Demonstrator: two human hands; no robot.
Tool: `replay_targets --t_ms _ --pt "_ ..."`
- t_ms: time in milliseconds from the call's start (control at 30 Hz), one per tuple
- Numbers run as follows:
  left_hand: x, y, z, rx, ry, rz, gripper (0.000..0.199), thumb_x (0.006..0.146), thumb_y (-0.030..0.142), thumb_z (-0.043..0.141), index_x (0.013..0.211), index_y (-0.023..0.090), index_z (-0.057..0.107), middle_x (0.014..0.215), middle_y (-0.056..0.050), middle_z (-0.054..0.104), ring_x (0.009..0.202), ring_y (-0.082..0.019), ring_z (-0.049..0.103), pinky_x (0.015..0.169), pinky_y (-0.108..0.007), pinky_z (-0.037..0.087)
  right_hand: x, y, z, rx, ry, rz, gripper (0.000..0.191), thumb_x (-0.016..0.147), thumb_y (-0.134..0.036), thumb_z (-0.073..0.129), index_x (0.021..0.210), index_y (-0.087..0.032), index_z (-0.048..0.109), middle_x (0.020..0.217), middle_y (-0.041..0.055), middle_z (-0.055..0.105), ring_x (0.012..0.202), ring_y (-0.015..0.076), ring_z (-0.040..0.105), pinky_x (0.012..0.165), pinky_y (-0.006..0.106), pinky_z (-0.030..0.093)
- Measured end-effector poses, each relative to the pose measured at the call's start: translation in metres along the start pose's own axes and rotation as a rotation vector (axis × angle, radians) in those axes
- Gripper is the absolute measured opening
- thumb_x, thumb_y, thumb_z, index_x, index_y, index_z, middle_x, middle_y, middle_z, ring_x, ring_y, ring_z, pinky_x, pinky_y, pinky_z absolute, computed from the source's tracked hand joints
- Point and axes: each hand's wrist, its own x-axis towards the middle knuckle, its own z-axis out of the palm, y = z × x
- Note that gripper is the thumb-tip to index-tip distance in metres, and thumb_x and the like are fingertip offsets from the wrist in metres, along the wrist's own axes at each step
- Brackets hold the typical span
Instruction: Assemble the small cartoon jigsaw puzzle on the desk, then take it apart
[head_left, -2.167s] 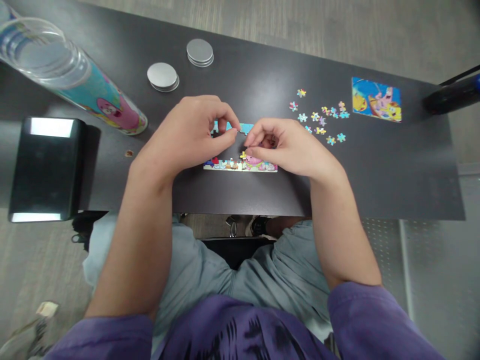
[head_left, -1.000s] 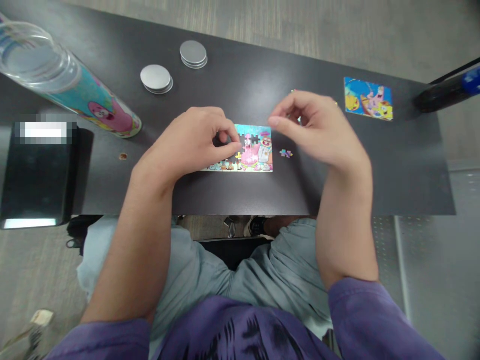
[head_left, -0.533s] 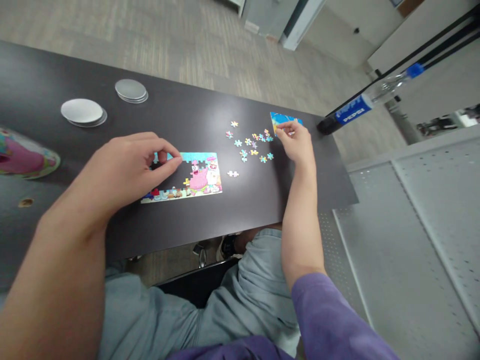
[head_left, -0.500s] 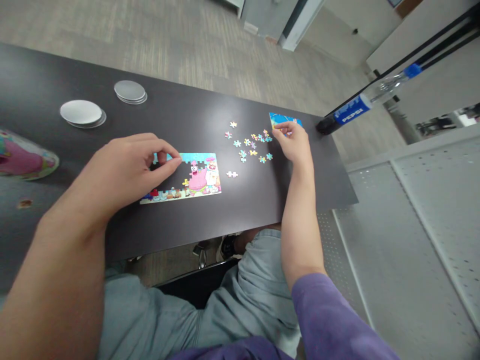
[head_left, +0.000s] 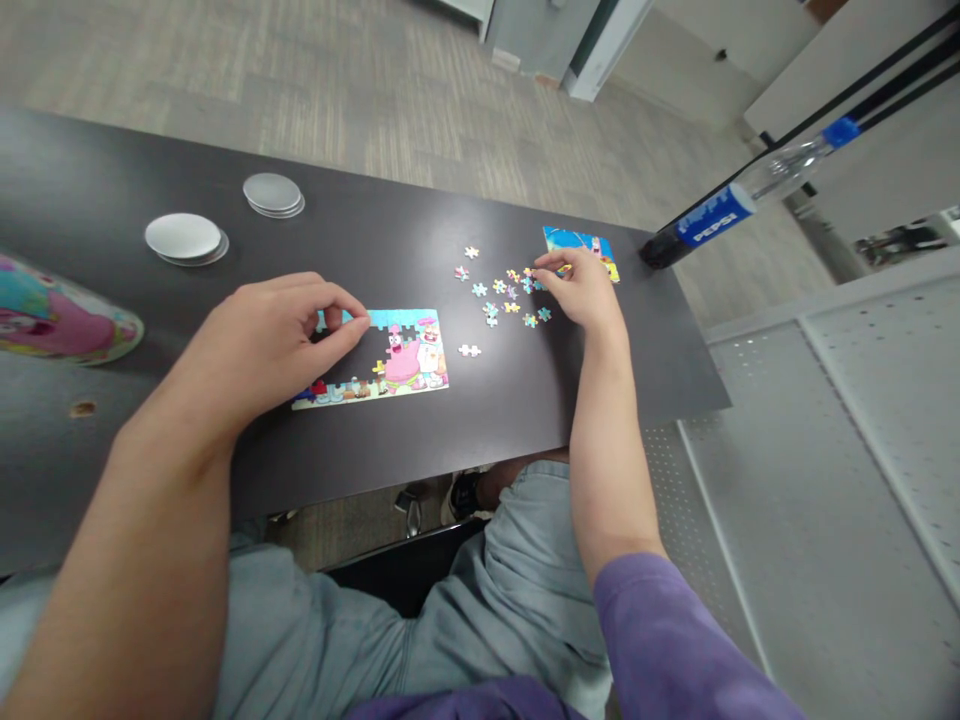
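Observation:
A partly assembled jigsaw puzzle (head_left: 405,362) with a pink cartoon figure lies on the dark table, its middle bare. My left hand (head_left: 281,335) hovers over its left side, thumb and index finger pinched together; whatever may be between them is hidden. Several loose jigsaw pieces (head_left: 511,293) are scattered to the right of the puzzle. My right hand (head_left: 585,285) is at their right edge, thumb and index fingertips close together around a jigsaw piece that they mostly cover. Behind that hand lies a blue and yellow picture card (head_left: 568,238), partly covered.
Two joined pieces (head_left: 469,351) lie beside the puzzle. A Pepsi bottle (head_left: 712,217) stands near the table's right end. At the left are two stacks of round discs, a nearer stack (head_left: 184,236) and a farther stack (head_left: 272,192), and a colourful cylinder (head_left: 67,315).
My right hand has moved left from the card onto the loose pieces, its fingertips now covering one. My left hand keeps its pinch over the puzzle. The whole view has shifted slightly.

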Motion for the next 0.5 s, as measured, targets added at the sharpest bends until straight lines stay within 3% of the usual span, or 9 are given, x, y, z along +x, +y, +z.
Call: replay_targets --t_ms 100,233,300,500 --pt "-0.001 0.000 0.000 0.005 0.013 0.021 0.025 0.111 0.049 0.069 0.112 0.030 0.085 0.101 -0.007 0.080 0.086 -0.029 0.066 0.085 -0.048 0.045 -0.001 -0.003 0.000 0.004 0.051 0.064 0.024 0.091 -0.047 0.097 0.092 -0.036 0.076 0.096 0.0064 0.073 0.097 0.0354 0.065 0.110 0.061 0.059" --pt "0.000 -0.002 0.000 0.005 0.002 0.037 0.031 0.113 0.055 0.069 0.113 0.028 0.085 0.101 -0.006 0.080 0.086 -0.028 0.064 0.083 -0.047 0.044 -0.003 -0.012 -0.001 0.041 -0.018 0.052 0.028 0.090 -0.052 0.099 0.088 -0.037 0.075 0.075 -0.0004 0.053 0.090 0.0351 0.061 0.099 0.057 0.057" --pt "0.001 -0.004 0.000 -0.010 -0.010 0.043 0.039 0.113 0.062 0.068 0.115 0.027 0.085 0.101 -0.006 0.078 0.086 -0.029 0.064 0.084 -0.049 0.043 -0.004 -0.017 -0.001 0.062 -0.052 0.057 0.031 0.090 -0.053 0.099 0.089 -0.036 0.074 0.072 -0.0015 0.050 0.085 0.0335 0.059 0.091 0.054 0.054" --pt "0.002 -0.007 -0.001 0.009 -0.052 0.015 0.041 0.117 0.062 0.058 0.117 0.030 0.083 0.106 -0.007 0.079 0.090 -0.031 0.066 0.086 -0.049 0.043 -0.009 -0.026 0.000 0.083 -0.055 0.113 0.026 0.093 -0.030 0.094 0.095 -0.033 0.069 0.090 0.0017 0.071 0.083 0.0262 0.059 0.083 0.045 0.055"
